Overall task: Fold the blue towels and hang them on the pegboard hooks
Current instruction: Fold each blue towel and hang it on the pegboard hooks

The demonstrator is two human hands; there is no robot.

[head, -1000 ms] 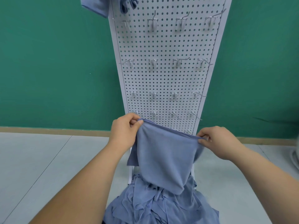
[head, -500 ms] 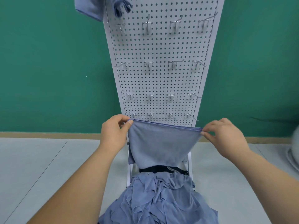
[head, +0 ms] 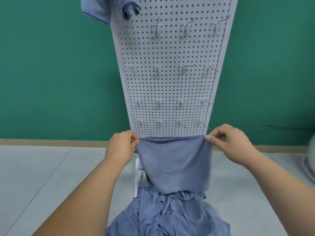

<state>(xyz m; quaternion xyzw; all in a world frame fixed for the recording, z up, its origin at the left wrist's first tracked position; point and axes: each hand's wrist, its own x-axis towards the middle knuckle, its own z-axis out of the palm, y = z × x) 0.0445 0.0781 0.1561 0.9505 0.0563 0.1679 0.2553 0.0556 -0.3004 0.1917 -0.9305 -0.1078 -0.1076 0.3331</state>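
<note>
I hold a blue towel [head: 175, 166] stretched out in front of the white pegboard [head: 170, 86]. My left hand [head: 121, 147] pinches its top left corner and my right hand [head: 230, 143] pinches its top right corner. The cloth hangs down doubled over, its lower edge just above a pile of blue towels [head: 168, 213] at the board's foot. Rows of metal hooks [head: 157, 70] stick out of the board. At the top left, a hung towel [head: 109, 9] drapes over the board's edge.
The green wall [head: 51, 74] stands behind the pegboard, with a tan baseboard along the grey floor [head: 42, 176]. A pale object [head: 309, 160] shows blurred at the right edge. The white stand legs [head: 137, 176] of the board are below my left hand.
My hands have drawn apart and pulled the towel's top edge taut and level. The hanging cloth has shifted a little to the right, and its lower edge hangs lower than half a second ago.
</note>
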